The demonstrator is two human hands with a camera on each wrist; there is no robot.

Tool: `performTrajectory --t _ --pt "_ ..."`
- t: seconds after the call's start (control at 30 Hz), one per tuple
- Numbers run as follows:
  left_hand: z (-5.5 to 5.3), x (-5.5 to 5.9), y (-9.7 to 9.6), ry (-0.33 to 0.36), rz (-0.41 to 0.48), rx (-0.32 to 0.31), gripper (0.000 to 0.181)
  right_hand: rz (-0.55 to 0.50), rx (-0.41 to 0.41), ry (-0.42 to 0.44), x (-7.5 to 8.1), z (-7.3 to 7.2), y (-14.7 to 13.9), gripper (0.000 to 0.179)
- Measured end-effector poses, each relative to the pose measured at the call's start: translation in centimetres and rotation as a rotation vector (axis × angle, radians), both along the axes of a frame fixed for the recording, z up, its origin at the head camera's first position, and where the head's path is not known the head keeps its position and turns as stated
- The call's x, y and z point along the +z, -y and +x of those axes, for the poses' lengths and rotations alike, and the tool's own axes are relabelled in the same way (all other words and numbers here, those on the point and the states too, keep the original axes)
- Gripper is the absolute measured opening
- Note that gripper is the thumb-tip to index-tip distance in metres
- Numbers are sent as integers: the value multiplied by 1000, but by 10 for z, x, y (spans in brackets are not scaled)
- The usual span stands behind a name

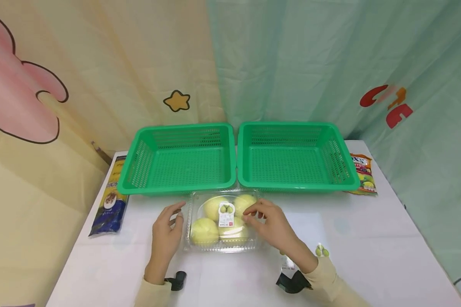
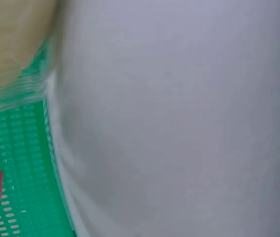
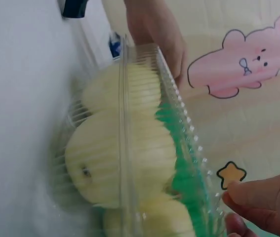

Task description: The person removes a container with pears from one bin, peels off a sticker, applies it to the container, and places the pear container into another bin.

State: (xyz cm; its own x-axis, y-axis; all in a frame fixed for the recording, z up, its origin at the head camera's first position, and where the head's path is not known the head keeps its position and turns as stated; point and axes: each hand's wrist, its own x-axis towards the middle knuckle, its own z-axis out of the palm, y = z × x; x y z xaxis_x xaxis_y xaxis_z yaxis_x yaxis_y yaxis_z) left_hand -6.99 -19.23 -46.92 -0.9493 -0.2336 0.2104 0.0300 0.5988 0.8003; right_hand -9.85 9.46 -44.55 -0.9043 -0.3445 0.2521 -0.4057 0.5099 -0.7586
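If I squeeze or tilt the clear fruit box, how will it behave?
The clear fruit box probably flexes when squeezed: it looks like thin, ribbed plastic. The large pale fruits inside likely make up most of its weight and, being round, might shift under tilt.

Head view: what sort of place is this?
Likely a staged tabletop workspace, not a real shop or kitchen: a white-covered table against cartoon-printed curtains, with two green baskets side by side and a clear box of fruit in front.
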Motion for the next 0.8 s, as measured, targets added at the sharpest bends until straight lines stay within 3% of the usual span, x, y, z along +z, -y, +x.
performTrajectory --t 0.17,0.4,0.6,0.8 --pt "4 -10 4 37 64 58 29 -122 -151 89 -11 -3 -9 8" --pt "3 -17 5 130 17 -29 36 -168 -233 261 -26 -12 -23 23" --pt "3 -17 4 136 47 -49 53 -177 -244 353 -37 -18 -30 29" --pt "0 -17 4 124 67 -73 57 -230 -233 382 -42 -22 -28 29"
